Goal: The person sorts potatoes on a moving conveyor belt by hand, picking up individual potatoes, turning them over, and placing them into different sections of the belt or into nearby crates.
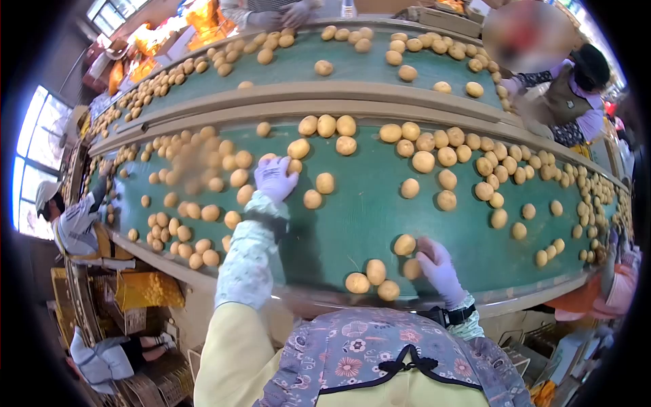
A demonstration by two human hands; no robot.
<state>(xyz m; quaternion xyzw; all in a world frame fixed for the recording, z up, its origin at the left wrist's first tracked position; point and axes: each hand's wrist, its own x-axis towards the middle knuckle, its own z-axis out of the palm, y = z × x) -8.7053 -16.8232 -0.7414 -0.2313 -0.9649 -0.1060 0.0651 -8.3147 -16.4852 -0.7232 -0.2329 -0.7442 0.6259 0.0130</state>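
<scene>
up ahead, the left hand (274,178), in a lavender rubber glove, is reached far out over the wide green conveyor belt (366,210), with the arm nearly straight in its white flowered sleeve (247,258). its fingers are bent down over a small round yellow potato (294,166) near the middle of the belt and touch it; whether they have closed around it i cannot tell. the right hand (439,266), gloved the same, sits close to the body at the belt's near edge, wrist bent inward, fingers stretched and loosely open, gripping nothing. its thumb side lies just beside a pale tan potato (411,268), and an oval yellow potato (405,244) is near the fingertips. a cluster of three yellow potatoes (374,279) lies just left of that hand. beyond a tan divider rail (305,108) runs a second green belt (298,64), also carrying potatoes. a person in a white cap (51,193) works at the left end, and a person in a dark cap (590,64) stands at the far right.
</scene>
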